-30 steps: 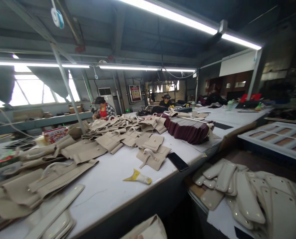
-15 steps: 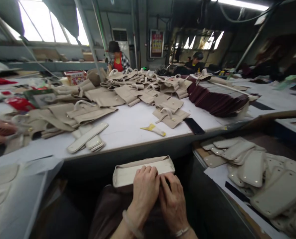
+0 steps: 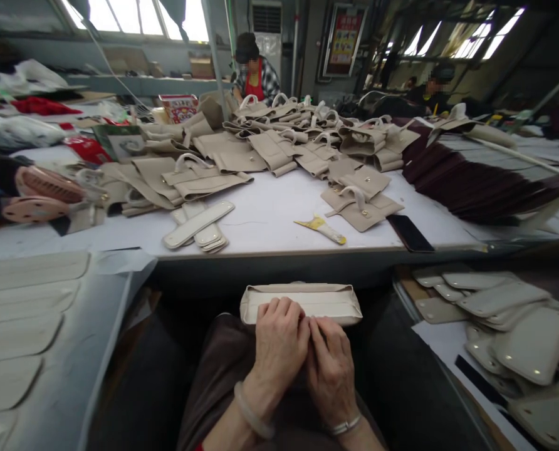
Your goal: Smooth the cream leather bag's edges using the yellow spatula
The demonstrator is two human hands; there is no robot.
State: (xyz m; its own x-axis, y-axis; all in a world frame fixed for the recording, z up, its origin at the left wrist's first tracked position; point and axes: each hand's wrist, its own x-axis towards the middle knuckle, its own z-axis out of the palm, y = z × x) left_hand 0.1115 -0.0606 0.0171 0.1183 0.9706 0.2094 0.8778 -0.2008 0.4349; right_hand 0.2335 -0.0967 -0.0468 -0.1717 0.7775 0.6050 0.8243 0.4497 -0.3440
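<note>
A beige bag body lies across my lap, its pale, long flat panel facing up and folded edges around it. My left hand is closed over the near edge of the bag, fingertips curled on the panel. Beside it, nearly touching, my right hand pinches the same near edge with thumb and forefinger. The underside of the bag and the exact spot between the fingertips are hidden by my hands.
On the white table ahead are a yellow-stained spreader, a dark phone-like slab, stacked strips and many beige bag pieces. Pale panels fill the left and right sides. A co-worker sits beyond.
My view has turned left, so the scene sits further right. The bag now lies more level, and my right fingers have drawn together at its near edge beside my left hand.
</note>
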